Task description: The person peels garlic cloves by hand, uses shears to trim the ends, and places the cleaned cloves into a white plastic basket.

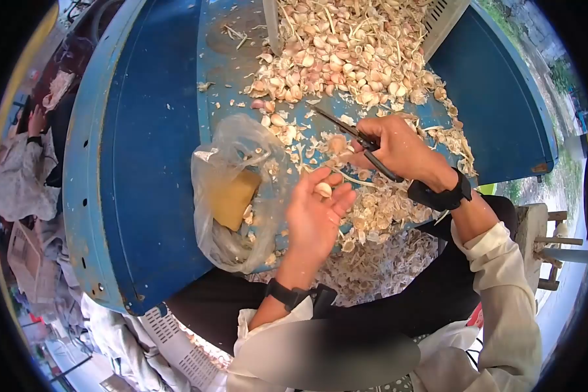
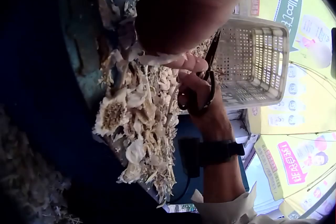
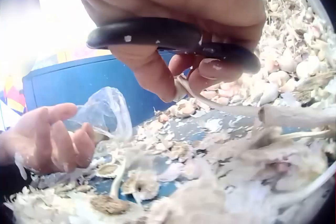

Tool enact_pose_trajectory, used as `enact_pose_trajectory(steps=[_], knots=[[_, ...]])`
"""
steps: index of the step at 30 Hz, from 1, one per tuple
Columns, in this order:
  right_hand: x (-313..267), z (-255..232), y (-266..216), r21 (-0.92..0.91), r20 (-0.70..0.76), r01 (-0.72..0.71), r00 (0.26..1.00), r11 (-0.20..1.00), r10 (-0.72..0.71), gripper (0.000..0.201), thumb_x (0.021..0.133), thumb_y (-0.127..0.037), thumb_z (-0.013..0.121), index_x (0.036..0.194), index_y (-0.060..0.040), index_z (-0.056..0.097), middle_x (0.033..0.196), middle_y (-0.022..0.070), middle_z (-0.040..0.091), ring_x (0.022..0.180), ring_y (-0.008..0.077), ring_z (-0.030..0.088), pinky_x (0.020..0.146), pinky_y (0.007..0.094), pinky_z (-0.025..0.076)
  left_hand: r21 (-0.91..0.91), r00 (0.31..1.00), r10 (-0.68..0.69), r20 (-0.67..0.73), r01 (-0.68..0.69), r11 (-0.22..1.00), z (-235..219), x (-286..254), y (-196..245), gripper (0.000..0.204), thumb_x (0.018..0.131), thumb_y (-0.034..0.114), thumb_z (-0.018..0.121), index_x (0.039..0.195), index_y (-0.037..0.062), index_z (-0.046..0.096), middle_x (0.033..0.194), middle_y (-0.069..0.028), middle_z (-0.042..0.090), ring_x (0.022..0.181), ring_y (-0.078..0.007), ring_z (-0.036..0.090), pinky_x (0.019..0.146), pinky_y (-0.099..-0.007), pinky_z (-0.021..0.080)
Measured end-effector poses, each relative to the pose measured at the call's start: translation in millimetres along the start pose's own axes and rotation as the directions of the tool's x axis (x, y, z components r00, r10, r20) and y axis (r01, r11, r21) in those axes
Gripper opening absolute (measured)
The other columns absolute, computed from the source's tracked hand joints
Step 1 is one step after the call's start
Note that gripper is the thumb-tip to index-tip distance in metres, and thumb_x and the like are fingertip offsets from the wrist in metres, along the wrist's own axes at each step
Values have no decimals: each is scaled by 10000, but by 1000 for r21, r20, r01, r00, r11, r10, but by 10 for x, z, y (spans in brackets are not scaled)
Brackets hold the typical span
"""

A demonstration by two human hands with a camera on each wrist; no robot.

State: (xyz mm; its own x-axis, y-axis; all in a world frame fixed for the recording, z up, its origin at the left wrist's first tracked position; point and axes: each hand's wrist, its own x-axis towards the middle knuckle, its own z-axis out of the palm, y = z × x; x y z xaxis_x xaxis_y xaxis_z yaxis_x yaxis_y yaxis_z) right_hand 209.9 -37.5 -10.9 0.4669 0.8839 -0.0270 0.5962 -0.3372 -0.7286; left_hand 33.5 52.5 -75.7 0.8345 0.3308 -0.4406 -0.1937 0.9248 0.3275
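In the head view my left hand (image 1: 312,219) is palm up over the near side of the table, fingers loosely bent. A pale garlic clove (image 1: 323,190) lies on it at the fingers. My right hand (image 1: 398,147) grips black-handled scissors (image 3: 152,34), whose dark blades point up and left in the head view. Below the scissor handles in the right wrist view, the same hand's fingertips pinch a thin dry garlic stem (image 3: 223,106). Loose skins and dry root ends (image 3: 140,184) lie beneath both hands.
A heap of garlic cloves (image 1: 346,59) spills from a pale plastic crate (image 1: 445,26) at the back. A clear plastic bag (image 1: 215,196) with a yellowish block stands left of my left hand. Skins (image 1: 379,209) pile at the near edge. The blue table has raised sides (image 1: 144,144).
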Motion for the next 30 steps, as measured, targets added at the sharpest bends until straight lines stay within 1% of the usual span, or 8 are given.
enact_pose_trajectory(steps=[2, 6, 13, 15, 17, 19, 24, 30], knots=[[126, 93, -111, 19, 68, 69, 995, 997, -70, 322, 712, -217, 743, 687, 27, 534, 581, 185, 491, 526, 281, 416, 517, 392, 363, -41, 1000, 3, -14, -3, 999, 18, 11, 23, 309, 947, 312, 487, 1089, 39, 519, 1043, -133, 591, 964, -291, 594, 864, -402, 510], [830, 389, -170, -103, -174, 24, 984, 994, -42, 257, 712, -210, 726, 726, 19, 609, 644, 222, 571, 598, 368, 545, 563, 421, 423, -37, 982, 3, -190, -10, 999, 8, -93, 58, 162, 954, 204, 499, 987, 60, 564, 817, 4, 518, 672, -89, 511, 451, -189, 333], [1422, 863, 83, -175, -157, 203, 960, 963, -231, 282, 766, -256, 699, 755, 19, 640, 686, 236, 603, 620, 385, 583, 587, 427, 453, 342, 970, 128, -206, -51, 938, 118, -189, 81, 216, 920, 93, 553, 1133, 62, 561, 734, 52, 439, 515, -17, 334, 429, -180, 269], [1324, 736, 62, -113, -135, 89, 985, 990, -104, 305, 773, -222, 730, 688, 16, 560, 563, 127, 554, 519, 194, 534, 503, 354, 411, 400, 965, 162, -209, -67, 914, 117, -188, 89, 234, 927, 109, 555, 1155, 55, 556, 742, 43, 466, 500, -12, 321, 424, -181, 263], [1092, 547, 28, 19, -51, -17, 999, 1000, 18, 235, 785, -181, 723, 735, -23, 557, 701, 66, 633, 561, 127, 573, 503, 295, 427, 458, 959, 200, -201, -89, 884, 133, -173, 132, 254, 934, 124, 556, 1177, 49, 551, 751, 34, 494, 484, -8, 307, 419, -182, 258], [863, 431, 33, 700, 100, -115, 993, 705, 63, 203, 778, -147, 733, 818, -72, 549, 858, 42, 650, 563, 84, 552, 502, 227, 428, 407, 925, 337, -178, -243, 881, 147, -157, 183, 293, 955, 143, 531, 1229, 39, 528, 862, -16, 590, 497, -1, 313, 422, -180, 255], [412, 396, -183, 847, 218, -166, 975, 506, -45, 210, 789, -110, 737, 864, -55, 548, 883, 76, 658, 639, 49, 557, 528, 194, 455, 622, 903, 428, 22, -348, 701, 295, -221, 259, 482, 1002, 305, 447, 1366, -4, 381, 958, -92, 618, 514, -15, 369, 427, -172, 326], [584, 476, -236, 530, 173, -10, 980, 848, -97, 227, 718, -166, 811, 813, -37, 651, 673, -4, 594, 607, 46, 465, 513, 240, 385, 369, 921, 385, -54, -340, 865, 89, -169, 227, 387, 1000, 309, 446, 1249, 13, 453, 889, -45, 566, 617, -57, 471, 466, -199, 380]])
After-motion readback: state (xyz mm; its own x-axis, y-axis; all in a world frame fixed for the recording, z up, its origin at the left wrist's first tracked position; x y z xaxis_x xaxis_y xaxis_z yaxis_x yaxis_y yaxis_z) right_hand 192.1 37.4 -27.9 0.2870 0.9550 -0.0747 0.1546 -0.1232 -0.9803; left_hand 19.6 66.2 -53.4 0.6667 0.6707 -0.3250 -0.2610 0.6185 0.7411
